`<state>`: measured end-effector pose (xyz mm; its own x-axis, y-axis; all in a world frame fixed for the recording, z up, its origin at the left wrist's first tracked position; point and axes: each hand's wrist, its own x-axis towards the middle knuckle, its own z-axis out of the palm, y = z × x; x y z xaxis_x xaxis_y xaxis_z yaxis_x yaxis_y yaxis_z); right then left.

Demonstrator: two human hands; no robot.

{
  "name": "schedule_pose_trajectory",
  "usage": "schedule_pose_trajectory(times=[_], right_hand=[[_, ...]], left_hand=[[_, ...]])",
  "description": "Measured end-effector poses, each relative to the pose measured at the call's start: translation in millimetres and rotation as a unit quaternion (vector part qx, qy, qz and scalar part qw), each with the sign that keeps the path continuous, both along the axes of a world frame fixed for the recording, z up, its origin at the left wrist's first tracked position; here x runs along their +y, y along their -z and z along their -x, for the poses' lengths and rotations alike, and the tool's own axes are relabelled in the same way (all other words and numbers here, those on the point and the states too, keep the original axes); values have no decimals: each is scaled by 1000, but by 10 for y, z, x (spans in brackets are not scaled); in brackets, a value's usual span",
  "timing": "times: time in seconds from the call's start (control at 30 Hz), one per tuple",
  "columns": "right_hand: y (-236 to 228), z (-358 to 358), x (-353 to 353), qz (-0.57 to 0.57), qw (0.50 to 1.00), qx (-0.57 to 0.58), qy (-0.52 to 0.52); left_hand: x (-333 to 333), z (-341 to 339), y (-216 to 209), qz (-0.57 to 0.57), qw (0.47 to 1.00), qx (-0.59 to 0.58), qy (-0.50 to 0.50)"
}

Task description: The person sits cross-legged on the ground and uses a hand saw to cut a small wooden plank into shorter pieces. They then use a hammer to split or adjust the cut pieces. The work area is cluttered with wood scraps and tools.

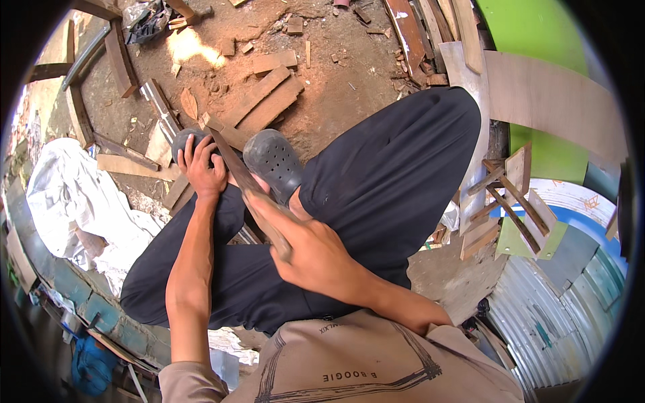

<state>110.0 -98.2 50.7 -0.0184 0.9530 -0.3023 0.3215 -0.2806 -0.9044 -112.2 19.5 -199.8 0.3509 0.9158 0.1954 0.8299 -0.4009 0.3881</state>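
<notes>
My right hand (302,245) is closed round the near end of a long, narrow brown tool with a wooden handle (280,248). Its dark, slim far part (235,161) slants up and left between my legs; its exact kind is unclear. Close to the far end, my left hand (203,171) reaches forward with its fingers apart, over the toe of one dark grey clog (181,142). Whether its fingertips press on something beneath is hidden. The other perforated clog (270,156) is just right of the tool. A light wooden piece (232,134) passes beneath the tool's tip.
Reddish boards (269,101) and wood scraps lie on the dirt floor ahead. White cloth or sacking (74,201) is heaped at left. To the right are a small wooden frame (514,195), a green panel (537,33) and corrugated metal sheet (537,322). Dark timbers (119,60) stand far left.
</notes>
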Motion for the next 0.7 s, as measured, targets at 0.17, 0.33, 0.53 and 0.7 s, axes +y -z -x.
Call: schedule_pose_trajectory(times=[0.17, 0.33, 0.53, 0.7], right_hand=[[-248, -147, -119, 76, 997, 26, -16], [788, 142, 679, 102, 995, -9, 8], [-189, -381, -158, 82, 995, 59, -3], [685, -46, 411, 83, 996, 2, -14]], left_hand=[[-15, 16, -8, 6, 1000, 8, -4], [-4, -60, -13, 0, 1000, 3, 4], [1, -52, -65, 6, 1000, -4, -8], [23, -57, -46, 11, 1000, -4, 5]])
